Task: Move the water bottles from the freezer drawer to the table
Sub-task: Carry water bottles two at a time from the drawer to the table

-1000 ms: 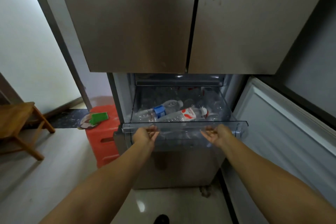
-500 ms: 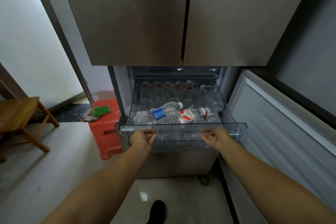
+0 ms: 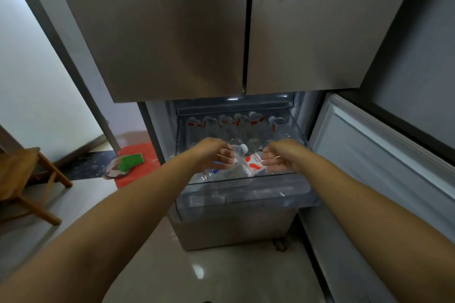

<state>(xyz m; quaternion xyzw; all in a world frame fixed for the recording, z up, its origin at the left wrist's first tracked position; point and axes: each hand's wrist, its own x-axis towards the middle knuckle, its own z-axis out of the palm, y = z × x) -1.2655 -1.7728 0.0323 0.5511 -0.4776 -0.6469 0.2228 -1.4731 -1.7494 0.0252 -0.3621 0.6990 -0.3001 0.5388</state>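
Two hands reach into the clear freezer drawer (image 3: 246,194) at frame centre: left hand (image 3: 211,152) and right hand (image 3: 280,157), fingers curled over the lying water bottles (image 3: 236,167); whether they grip is unclear.

hands (image 3: 214,154): 2 | water bottles (image 3: 237,170): perhaps 9, blurred | freezer drawer (image 3: 246,198): 1 | stool (image 3: 138,152): 1

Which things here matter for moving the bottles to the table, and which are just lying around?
For the job: water bottles lying in the open freezer drawer; left hand and right hand reaching in over the front bottles.

Lying about: red stool, green sponge on it, wooden chair.
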